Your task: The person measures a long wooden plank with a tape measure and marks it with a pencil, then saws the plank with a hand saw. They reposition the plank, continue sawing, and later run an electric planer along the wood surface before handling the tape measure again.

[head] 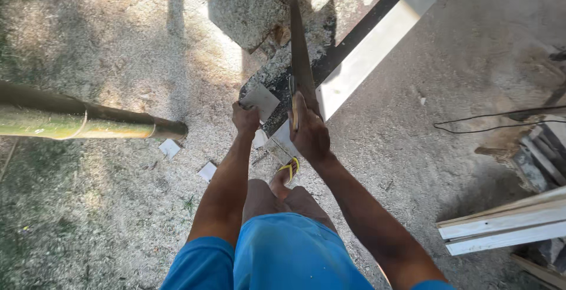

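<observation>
Ground: sawdust-strewn dirt, bamboo pole (88, 122) at left.
Plank (377, 45): white, laid diagonally on a block, near end underfoot.
Right hand (309, 134): clenched around saw (300, 54) handle.
Left hand (246, 119): closed on offcut (261, 100).
Technique: long even strokes, blade upright, offcut steadied.

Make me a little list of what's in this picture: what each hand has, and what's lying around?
Right hand: grips the handle of a handsaw, blade pointing away
Left hand: holds the end piece of a long white board
Foot: a yellow sandal beside the board's near end
Ground: sawdust, small white offcuts
Left side: a bamboo pole
Right side: stacked white planks, a black cable
</observation>
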The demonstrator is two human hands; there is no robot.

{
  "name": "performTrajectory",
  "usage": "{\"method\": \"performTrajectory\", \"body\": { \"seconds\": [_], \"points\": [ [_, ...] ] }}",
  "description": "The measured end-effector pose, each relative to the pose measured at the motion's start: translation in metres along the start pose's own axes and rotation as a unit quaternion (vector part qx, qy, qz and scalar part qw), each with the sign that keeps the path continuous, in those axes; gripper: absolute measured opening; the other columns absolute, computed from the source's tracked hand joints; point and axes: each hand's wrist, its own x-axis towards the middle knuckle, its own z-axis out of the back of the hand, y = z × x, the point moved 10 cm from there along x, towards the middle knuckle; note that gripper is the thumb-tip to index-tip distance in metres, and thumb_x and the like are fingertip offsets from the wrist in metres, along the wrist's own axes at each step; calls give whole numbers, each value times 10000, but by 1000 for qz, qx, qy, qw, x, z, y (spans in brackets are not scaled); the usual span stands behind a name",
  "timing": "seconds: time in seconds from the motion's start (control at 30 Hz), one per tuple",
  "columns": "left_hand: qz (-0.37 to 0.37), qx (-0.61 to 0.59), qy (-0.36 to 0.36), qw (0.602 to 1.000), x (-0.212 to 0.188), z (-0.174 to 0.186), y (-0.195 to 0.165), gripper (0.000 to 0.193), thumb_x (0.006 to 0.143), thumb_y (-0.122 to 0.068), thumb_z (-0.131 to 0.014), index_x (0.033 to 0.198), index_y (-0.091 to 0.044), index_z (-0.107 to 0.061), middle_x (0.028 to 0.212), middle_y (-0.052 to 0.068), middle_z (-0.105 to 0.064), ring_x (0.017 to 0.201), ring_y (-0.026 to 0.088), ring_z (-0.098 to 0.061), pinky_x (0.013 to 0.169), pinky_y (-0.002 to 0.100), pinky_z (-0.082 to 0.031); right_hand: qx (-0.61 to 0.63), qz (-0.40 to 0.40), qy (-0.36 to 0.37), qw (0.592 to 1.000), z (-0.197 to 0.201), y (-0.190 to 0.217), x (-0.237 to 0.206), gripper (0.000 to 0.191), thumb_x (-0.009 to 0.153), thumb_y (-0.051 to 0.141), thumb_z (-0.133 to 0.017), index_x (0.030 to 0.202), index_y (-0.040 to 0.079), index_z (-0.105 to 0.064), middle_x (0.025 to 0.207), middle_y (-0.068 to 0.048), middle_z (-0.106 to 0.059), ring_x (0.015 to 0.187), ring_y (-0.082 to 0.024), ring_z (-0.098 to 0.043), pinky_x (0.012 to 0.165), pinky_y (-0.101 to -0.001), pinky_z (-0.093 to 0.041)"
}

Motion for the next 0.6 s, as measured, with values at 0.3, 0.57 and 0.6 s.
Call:
{"method": "performTrajectory", "body": {
  "seconds": [0.3,0.57,0.6],
  "points": [
    [143,-102,-79,981,0,71,72,506,812,-176,-844,1246,-55,-614,974,79,-734,816,176,-681,667,331,-547,-64,-33,351,934,-112,-25,63,846,809,245,-761,1527,107,-336,1463,-284,-280,1306,-486,-394,1083,-587,-326],
    [131,267,-15,955,23,140,117,1324,781,-620,-821,1602,-14,22,1574,354,-148,1448,452,-208,1154,505,-289,35,-161,158,974,-75,-61,-46,610,913,225,-705,1424,-10,-470,1387,-313,-451,1235,-499,-512,1044,-552,-462],
    [103,259,8,960,24,130,113,1391,753,-695,-837,1579,-20,56,1592,352,-81,1519,452,-95,1207,496,-225,54,-144,133,979,-68,-60,-68,584,898,211,-704,1387,-25,-486,1367,-298,-506,1224,-495,-540,1050,-536,-473]
  ]
}}
